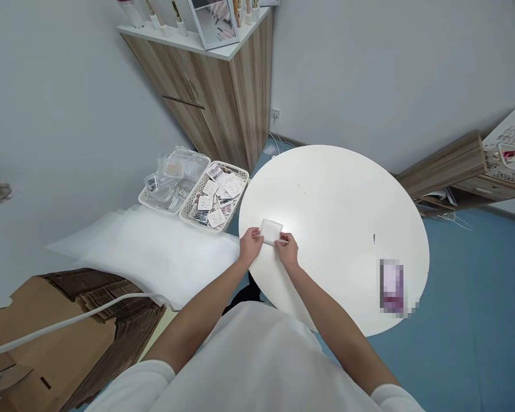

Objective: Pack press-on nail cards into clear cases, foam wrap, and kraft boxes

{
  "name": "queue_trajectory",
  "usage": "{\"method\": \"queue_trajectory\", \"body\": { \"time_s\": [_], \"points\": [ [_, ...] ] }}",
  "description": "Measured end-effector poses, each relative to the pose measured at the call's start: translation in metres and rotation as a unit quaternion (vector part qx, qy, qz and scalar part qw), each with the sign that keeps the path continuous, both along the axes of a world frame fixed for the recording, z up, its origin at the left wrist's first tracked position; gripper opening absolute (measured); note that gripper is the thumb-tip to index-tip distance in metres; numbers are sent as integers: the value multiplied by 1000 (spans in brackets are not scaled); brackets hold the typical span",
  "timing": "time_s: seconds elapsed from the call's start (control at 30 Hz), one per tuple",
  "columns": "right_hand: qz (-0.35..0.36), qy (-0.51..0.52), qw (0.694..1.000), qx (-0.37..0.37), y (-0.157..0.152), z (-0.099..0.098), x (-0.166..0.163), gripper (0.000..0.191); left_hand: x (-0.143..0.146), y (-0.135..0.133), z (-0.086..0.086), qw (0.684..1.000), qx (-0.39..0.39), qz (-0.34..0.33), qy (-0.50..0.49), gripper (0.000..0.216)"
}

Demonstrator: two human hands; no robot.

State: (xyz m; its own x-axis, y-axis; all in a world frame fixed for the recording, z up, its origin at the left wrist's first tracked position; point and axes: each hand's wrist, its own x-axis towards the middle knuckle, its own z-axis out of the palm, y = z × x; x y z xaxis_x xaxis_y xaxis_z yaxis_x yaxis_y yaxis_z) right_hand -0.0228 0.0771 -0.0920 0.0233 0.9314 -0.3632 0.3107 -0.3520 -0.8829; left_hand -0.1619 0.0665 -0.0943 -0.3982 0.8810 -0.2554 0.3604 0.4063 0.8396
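A small white square packet (pixel 271 230) is between my two hands, low over the near left part of the round white table (pixel 335 200). My left hand (pixel 251 245) pinches its left edge, thumb toward me. On the other side, my right hand (pixel 287 249) closes its fingers on the packet's lower right corner. What is inside the white wrapping cannot be made out. Left of the table, a stack of translucent white foam sheets (pixel 154 246) reaches close to my left forearm.
Beyond the sheets stand a basket (pixel 245 171) of printed cards in small packs and a tray (pixel 146 201) of clear plastic packaging. Flattened cardboard boxes (pixel 55 332) lie at lower left. A wooden cabinet (pixel 214 97) stands behind. A blurred-out purple item (pixel 392 286) lies at the table's right.
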Motion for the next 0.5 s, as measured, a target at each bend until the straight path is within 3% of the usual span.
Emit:
{"method": "queue_trajectory", "body": {
  "time_s": [0.23,0.5],
  "points": [
    [-28,0,999,-22,28,-7,-54,28,-49,28,-8,999,-9,-31,39,24],
    [-20,-19,1000,-10,48,-10,-77,36,-67,44,-20,999,9,-36,-11,38]
  ]
}}
